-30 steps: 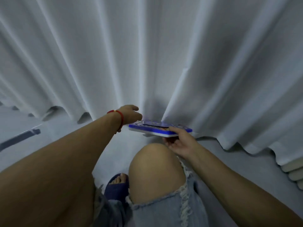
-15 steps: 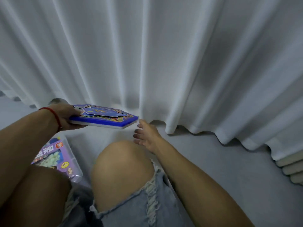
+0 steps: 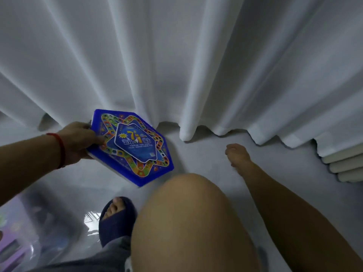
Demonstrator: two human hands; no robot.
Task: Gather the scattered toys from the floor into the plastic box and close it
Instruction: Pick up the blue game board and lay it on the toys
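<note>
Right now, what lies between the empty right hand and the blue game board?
In the head view, only bare grey floor separates the right hand from the blue game board, which the left hand holds.

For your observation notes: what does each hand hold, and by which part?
The left hand grips the blue hexagonal game board by its left edge. The right hand holds nothing.

A home room: floor-length white curtains [image 3: 176,65], smooth grey floor [image 3: 206,154], slipper [image 3: 115,222] on a foot.
</note>
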